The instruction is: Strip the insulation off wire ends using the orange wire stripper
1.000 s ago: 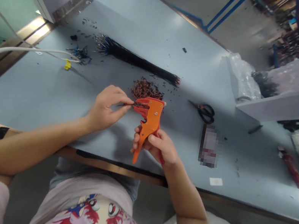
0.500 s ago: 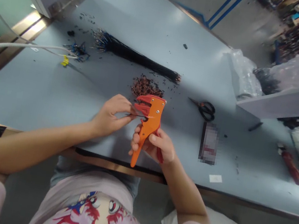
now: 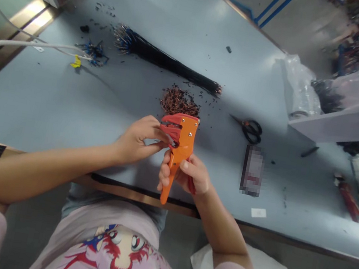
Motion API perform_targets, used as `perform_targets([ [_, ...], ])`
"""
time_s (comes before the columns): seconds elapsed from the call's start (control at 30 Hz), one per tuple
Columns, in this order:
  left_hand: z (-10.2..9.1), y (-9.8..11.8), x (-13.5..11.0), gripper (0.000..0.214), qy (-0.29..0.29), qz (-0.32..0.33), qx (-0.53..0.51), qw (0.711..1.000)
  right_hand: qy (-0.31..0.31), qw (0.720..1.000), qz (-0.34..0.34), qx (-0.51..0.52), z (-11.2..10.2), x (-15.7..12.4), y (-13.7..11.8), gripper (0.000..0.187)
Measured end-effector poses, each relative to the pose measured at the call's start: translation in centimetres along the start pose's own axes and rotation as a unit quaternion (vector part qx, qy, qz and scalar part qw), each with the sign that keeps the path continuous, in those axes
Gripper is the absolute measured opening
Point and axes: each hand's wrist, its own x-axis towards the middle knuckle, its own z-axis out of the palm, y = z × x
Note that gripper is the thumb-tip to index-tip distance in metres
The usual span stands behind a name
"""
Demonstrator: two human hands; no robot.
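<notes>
My right hand (image 3: 189, 173) is wrapped round the handles of an orange and red wire stripper (image 3: 184, 139), held upright with its red jaws toward the left. My left hand (image 3: 144, 140) is closed in a pinch, its fingertips up against the stripper's notch just under the jaws. Earlier a thin black wire showed in this pinch; now the fingers and the tool mostly hide it. Just beyond the stripper lies a heap of short copper-coloured and dark offcuts (image 3: 178, 101). Behind the heap is a long bundle of black wires (image 3: 168, 60) with blue, metal-tipped ends on the left.
Black-handled scissors (image 3: 251, 131) and a blurred-out flat object (image 3: 252, 170) lie to the right on the blue-grey table (image 3: 74, 120). Several blue-tipped pieces (image 3: 95, 52) sit at left beside a white cable (image 3: 25, 43). A shelf with plastic bags (image 3: 299, 86) stands at right.
My left hand has moved slightly right, bringing its fingertips to the stripper's notch. The thin wire seen between fingers and tool is now mostly hidden. The camera view has shifted a little.
</notes>
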Motion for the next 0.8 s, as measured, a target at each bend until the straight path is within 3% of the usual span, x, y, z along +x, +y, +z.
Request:
perform_targets([
  [0.33, -0.02, -0.09, 0.13, 0.01, -0.017, 0.012, 0.032, 0.999, 0.01, 1.0, 0.009, 0.007, 0.22, 0.03, -0.07, 0.032],
  [0.53, 0.09, -0.35, 0.16, 0.006, 0.01, 0.08, 0.028, 0.996, 0.005, 1.0, 0.008, -0.007, 0.26, 0.01, 0.01, 0.031],
  [0.8, 0.04, -0.42, 0.02, 0.007, 0.005, 0.071, 0.04, 0.997, 0.018, 0.999, -0.001, -0.037, 0.64, -0.02, -0.06, 0.029],
])
